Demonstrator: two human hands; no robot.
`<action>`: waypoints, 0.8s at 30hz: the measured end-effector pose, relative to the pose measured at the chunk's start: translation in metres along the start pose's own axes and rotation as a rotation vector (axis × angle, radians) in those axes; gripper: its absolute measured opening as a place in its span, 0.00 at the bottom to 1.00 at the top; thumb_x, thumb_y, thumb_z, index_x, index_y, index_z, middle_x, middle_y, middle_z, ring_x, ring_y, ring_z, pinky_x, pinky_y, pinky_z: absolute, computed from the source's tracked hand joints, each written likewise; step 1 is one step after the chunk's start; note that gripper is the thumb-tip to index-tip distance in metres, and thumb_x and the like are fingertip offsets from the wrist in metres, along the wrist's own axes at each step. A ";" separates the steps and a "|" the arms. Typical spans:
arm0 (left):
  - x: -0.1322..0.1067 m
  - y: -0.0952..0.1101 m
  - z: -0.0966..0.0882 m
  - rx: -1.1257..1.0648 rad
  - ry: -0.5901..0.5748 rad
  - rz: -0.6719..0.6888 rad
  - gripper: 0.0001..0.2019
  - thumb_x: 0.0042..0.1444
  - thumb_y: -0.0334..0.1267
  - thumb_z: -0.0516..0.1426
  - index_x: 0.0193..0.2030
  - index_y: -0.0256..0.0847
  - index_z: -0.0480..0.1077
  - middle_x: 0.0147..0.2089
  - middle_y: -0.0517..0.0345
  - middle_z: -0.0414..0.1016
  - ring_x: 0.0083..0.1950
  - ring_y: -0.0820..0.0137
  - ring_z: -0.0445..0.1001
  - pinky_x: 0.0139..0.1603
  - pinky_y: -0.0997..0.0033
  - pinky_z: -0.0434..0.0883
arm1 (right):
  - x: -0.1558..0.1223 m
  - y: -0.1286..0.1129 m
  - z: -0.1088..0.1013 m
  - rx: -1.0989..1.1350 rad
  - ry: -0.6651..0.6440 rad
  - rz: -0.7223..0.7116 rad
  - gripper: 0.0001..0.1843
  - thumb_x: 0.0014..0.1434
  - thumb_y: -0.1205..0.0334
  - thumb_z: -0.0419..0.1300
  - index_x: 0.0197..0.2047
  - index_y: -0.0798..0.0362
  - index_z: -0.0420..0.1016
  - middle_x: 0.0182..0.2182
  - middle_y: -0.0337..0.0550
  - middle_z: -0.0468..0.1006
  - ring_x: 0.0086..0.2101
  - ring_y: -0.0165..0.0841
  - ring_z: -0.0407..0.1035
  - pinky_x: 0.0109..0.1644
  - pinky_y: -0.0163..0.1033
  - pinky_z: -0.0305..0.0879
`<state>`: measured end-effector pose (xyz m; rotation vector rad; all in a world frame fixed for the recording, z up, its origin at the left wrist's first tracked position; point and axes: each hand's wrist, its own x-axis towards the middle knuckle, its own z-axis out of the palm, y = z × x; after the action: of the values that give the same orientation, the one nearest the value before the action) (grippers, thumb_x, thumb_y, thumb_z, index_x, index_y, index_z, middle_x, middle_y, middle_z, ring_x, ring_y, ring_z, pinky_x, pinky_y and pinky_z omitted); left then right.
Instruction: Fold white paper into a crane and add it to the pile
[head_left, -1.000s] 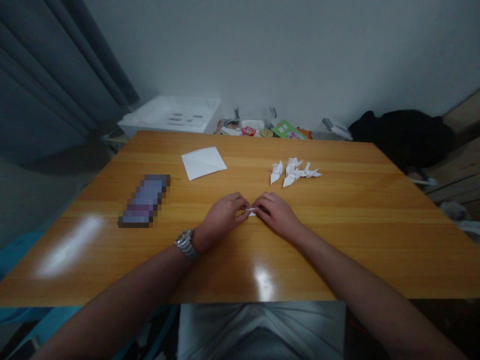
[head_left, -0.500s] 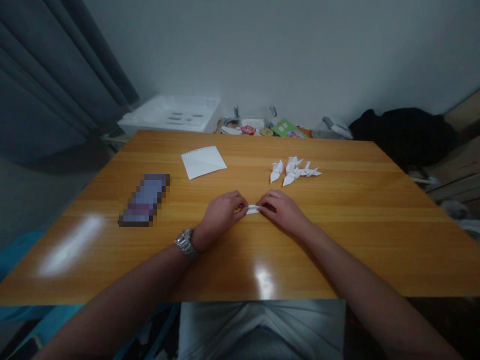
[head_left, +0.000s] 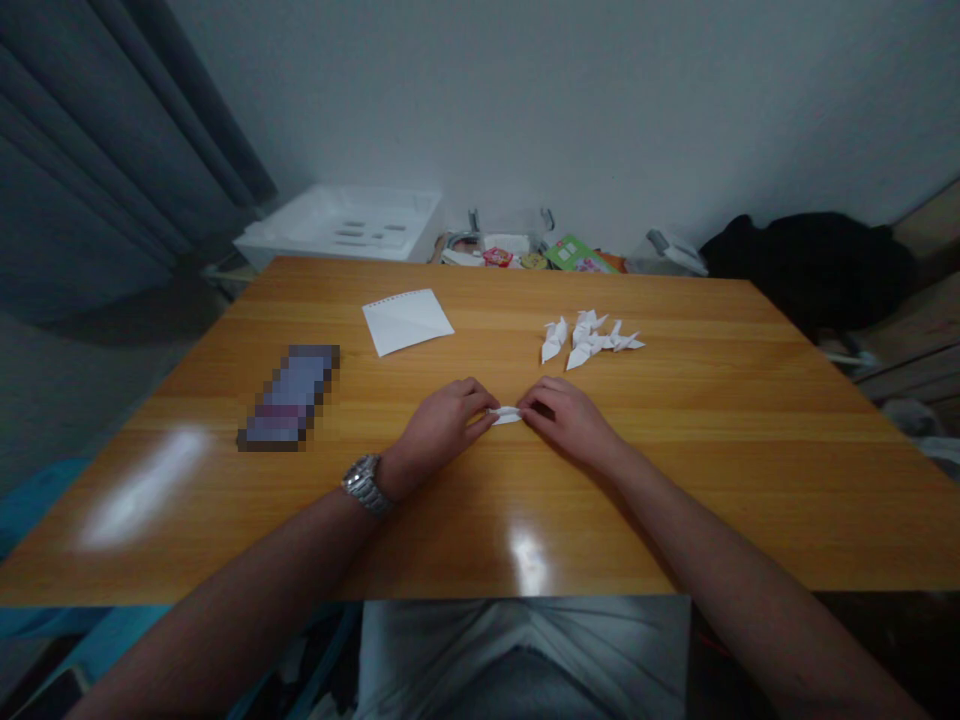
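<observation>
A small folded piece of white paper (head_left: 508,414) lies low over the table between my hands. My left hand (head_left: 448,418), with a metal watch (head_left: 366,484) at the wrist, pinches its left end. The fingertips of my right hand (head_left: 564,412) are closed on its right end. Beyond my right hand stand several folded white paper cranes (head_left: 596,340) in a loose cluster. A white sheet of paper (head_left: 409,322) with a torn perforated edge lies flat past my left hand.
A blurred-out phone-shaped thing (head_left: 289,398) lies on the left of the wooden table (head_left: 750,430). Behind the far edge are a white tray (head_left: 352,225), a green booklet (head_left: 581,255) and clear bins. Dark cloth (head_left: 810,265) is heaped at the back right.
My left hand has shifted slightly left, and a little more of the folded paper shows between my fingertips. The paper cranes and the sheet stay where they were.
</observation>
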<state>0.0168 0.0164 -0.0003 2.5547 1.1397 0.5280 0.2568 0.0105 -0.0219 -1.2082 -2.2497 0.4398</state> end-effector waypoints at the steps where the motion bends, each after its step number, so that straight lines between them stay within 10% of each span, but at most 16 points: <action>1: 0.000 0.000 0.000 0.001 0.000 0.009 0.11 0.69 0.39 0.54 0.49 0.40 0.76 0.47 0.52 0.76 0.48 0.63 0.74 0.50 0.65 0.71 | 0.000 0.000 0.000 0.011 0.000 0.005 0.02 0.64 0.67 0.63 0.38 0.52 0.77 0.37 0.44 0.77 0.40 0.38 0.70 0.45 0.42 0.65; 24: -0.001 -0.001 0.002 -0.335 0.031 -0.126 0.08 0.67 0.39 0.54 0.47 0.41 0.73 0.42 0.56 0.79 0.42 0.67 0.77 0.43 0.69 0.72 | -0.001 -0.013 0.000 0.174 0.028 -0.128 0.07 0.66 0.62 0.63 0.48 0.48 0.76 0.46 0.47 0.76 0.47 0.39 0.72 0.53 0.45 0.70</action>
<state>0.0171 0.0162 -0.0025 2.1825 1.1078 0.6669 0.2493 0.0025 -0.0155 -0.9705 -2.1995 0.5526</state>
